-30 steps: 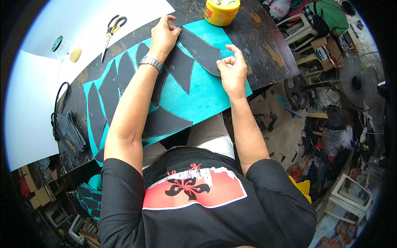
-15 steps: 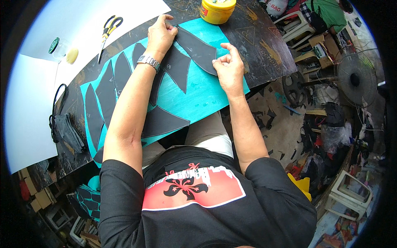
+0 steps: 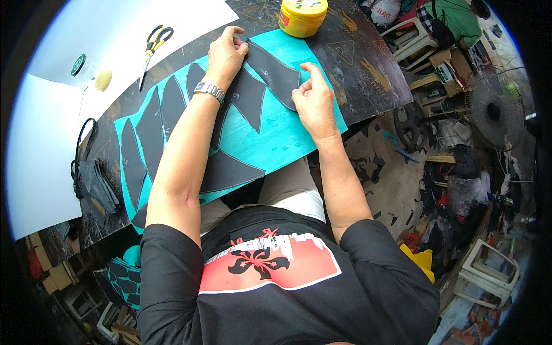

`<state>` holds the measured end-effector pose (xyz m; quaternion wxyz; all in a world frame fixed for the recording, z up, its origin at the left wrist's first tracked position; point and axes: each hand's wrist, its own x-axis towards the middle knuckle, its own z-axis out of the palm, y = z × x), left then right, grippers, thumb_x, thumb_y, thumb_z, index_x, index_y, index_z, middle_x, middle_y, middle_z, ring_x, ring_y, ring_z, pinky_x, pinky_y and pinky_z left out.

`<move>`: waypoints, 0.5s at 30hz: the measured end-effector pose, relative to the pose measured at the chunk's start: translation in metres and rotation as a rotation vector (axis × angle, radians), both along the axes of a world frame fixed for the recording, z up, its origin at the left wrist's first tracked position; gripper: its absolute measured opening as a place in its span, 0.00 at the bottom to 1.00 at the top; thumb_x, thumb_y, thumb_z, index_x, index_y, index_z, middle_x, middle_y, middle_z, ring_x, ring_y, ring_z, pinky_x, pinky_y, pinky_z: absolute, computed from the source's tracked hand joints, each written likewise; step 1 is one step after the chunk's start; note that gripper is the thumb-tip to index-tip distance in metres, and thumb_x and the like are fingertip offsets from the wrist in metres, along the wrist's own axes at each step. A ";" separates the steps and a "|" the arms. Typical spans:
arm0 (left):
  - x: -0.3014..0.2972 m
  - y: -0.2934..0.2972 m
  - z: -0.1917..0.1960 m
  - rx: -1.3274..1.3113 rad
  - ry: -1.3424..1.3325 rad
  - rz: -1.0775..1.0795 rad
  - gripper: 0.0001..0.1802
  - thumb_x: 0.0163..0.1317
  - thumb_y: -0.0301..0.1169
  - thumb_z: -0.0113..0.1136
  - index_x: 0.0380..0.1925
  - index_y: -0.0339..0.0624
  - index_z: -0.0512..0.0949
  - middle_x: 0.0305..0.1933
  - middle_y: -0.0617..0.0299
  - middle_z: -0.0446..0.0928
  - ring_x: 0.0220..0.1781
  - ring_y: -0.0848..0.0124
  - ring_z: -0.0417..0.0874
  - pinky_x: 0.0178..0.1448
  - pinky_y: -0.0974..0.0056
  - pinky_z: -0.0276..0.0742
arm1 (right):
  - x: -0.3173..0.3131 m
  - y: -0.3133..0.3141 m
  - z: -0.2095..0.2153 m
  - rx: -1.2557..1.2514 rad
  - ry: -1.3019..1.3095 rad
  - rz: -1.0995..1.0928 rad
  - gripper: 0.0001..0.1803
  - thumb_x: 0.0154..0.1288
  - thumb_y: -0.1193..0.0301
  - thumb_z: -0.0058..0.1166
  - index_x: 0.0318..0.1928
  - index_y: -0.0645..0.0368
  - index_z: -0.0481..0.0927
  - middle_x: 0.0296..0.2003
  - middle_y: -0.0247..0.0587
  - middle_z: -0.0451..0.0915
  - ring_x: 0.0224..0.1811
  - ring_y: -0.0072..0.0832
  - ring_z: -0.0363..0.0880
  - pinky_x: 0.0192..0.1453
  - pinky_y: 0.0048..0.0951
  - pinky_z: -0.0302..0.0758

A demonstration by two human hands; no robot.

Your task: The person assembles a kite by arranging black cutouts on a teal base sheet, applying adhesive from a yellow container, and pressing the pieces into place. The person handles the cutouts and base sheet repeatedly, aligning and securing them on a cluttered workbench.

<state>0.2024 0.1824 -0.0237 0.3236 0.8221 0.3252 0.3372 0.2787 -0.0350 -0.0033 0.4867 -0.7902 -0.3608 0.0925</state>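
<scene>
Head view looks down on one dark worktable (image 3: 368, 63) with a teal sheet (image 3: 282, 135) spread across it. Both hands work on one dark curved piece (image 3: 275, 73) lying on the sheet's far end, toward 12 o'clock of the picture. One left hand (image 3: 225, 54), with a metal wristwatch (image 3: 209, 89) on its wrist, lies flat with the fingers pressing down on the piece's pointed tip at its 10 o'clock end. One right hand (image 3: 313, 100) sits at the piece's 4 o'clock edge, thumb and forefinger pinched together on that edge, the other fingers curled. Beside the held piece, at its 8 o'clock, lies another dark pointed piece (image 3: 248, 99), and further toward 8 o'clock a row of about five more dark pointed shapes (image 3: 150, 123) runs along the sheet, partly hidden by the left forearm; one more broad dark shape (image 3: 227, 171) lies near the sheet's near edge. One yellow tub (image 3: 301, 16) stands at 1 o'clock of the held piece, just off the sheet's far edge. One pair of yellow-handled scissors (image 3: 150, 49) lies at 10 o'clock, on a white sheet (image 3: 52, 109). One small green-capped bottle (image 3: 83, 66) lies farther toward 9 o'clock
</scene>
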 end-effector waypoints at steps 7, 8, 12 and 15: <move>0.001 0.001 -0.004 0.039 0.009 -0.011 0.16 0.59 0.28 0.65 0.49 0.43 0.80 0.36 0.57 0.84 0.40 0.60 0.86 0.49 0.59 0.81 | 0.008 0.001 0.007 -0.097 0.022 0.015 0.28 0.54 0.82 0.55 0.59 0.63 0.73 0.27 0.53 0.80 0.33 0.46 0.84 0.42 0.41 0.80; 0.001 0.000 -0.006 0.066 0.006 -0.016 0.16 0.59 0.28 0.65 0.48 0.43 0.80 0.36 0.56 0.84 0.40 0.59 0.86 0.49 0.58 0.81 | 0.007 0.001 0.007 -0.129 0.002 0.013 0.29 0.54 0.82 0.56 0.60 0.63 0.71 0.29 0.55 0.81 0.35 0.48 0.84 0.44 0.42 0.80; 0.000 0.000 -0.010 0.191 0.008 -0.025 0.17 0.60 0.26 0.64 0.50 0.42 0.79 0.36 0.56 0.84 0.39 0.63 0.86 0.48 0.62 0.81 | 0.008 -0.001 0.010 -0.215 -0.156 0.021 0.37 0.54 0.77 0.63 0.66 0.59 0.67 0.30 0.49 0.80 0.34 0.40 0.82 0.44 0.39 0.79; -0.002 -0.002 -0.006 0.198 0.006 -0.051 0.17 0.59 0.25 0.64 0.50 0.42 0.78 0.39 0.54 0.82 0.39 0.62 0.85 0.48 0.60 0.80 | 0.019 -0.008 0.023 -0.245 -0.313 -0.044 0.45 0.53 0.72 0.69 0.71 0.55 0.63 0.35 0.47 0.80 0.35 0.37 0.81 0.44 0.39 0.78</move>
